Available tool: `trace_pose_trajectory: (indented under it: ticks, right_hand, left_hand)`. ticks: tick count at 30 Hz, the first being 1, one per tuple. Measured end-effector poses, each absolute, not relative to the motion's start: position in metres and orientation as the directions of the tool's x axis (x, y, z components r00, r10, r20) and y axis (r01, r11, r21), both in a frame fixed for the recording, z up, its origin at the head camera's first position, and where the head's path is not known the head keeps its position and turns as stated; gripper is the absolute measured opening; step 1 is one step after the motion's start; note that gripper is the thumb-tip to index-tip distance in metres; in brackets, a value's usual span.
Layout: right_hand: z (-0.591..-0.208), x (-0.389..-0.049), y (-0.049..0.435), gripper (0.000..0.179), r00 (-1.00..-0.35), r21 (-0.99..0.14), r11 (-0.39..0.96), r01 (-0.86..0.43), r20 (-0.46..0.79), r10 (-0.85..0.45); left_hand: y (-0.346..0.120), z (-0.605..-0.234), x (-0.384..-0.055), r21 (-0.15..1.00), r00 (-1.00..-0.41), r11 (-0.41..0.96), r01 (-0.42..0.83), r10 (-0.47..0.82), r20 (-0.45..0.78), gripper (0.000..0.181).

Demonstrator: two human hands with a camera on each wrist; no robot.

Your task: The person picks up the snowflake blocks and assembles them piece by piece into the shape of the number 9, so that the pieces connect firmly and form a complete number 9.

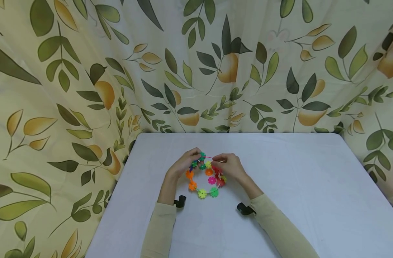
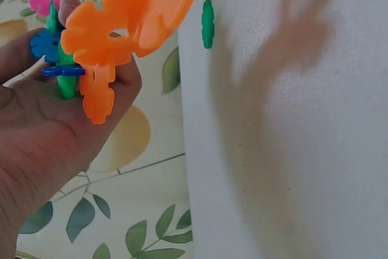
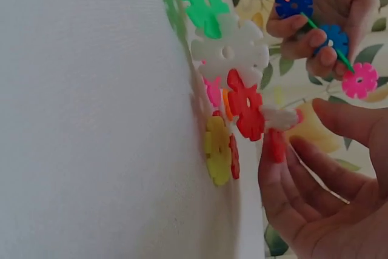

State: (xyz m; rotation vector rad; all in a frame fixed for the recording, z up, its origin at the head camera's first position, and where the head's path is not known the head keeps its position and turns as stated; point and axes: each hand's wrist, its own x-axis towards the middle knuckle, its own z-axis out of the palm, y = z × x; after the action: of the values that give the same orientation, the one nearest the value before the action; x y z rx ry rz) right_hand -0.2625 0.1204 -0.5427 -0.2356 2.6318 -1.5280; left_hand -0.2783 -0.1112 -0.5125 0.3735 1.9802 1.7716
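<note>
The left hand (image 1: 183,165) is pinching the far left arc of the ring (image 1: 205,179) of snowflake discs, fingers curled round blue and green pieces, and it should be holding that side steady. The ring is resting on the table (image 1: 280,200) between both hands. The right hand (image 1: 230,167) is nipping a red disc (image 3: 277,144) at the ring's right side; judging by this, gentle pressure straight into the slot is working best.

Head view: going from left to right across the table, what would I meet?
Left hand → ring of coloured snowflake discs held between both hands → right hand, all above the white table.
</note>
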Motion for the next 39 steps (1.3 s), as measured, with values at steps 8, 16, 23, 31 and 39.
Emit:
trace_pose_trajectory:
  ticks: [8,16,23,31,39]
  right_hand:
    - [-0.542,-0.263,0.123,0.031,-0.978,-0.879,0.477,0.000,-0.099,-0.182]
    - [-0.540,-0.264,0.127,0.035,-0.961,-0.896,0.440,0.063,-0.174,-0.217]
    - [-0.539,-0.263,0.129,0.028,-0.970,-0.928,0.369,0.056,-0.139,-0.201]
    - [-0.535,-0.262,0.132,0.025,-0.977,-0.947,0.314,0.068,-0.126,-0.169]
    - [-0.532,-0.261,0.134,0.026,-0.983,-0.955,0.289,0.071,-0.116,-0.144]
  left_hand:
    - [-0.115,-0.516,-0.278,0.983,-0.877,0.152,-0.104,0.453,-0.163,0.021]
    - [-0.116,-0.518,-0.277,0.981,-0.884,0.158,-0.109,0.436,-0.168,0.021]
    - [-0.114,-0.518,-0.277,0.981,-0.889,0.143,-0.129,0.423,-0.178,0.019]
    - [-0.113,-0.518,-0.279,0.975,-0.890,0.156,-0.158,0.405,-0.209,0.019]
    - [-0.113,-0.519,-0.279,0.973,-0.893,0.174,-0.153,0.398,-0.211,0.019]
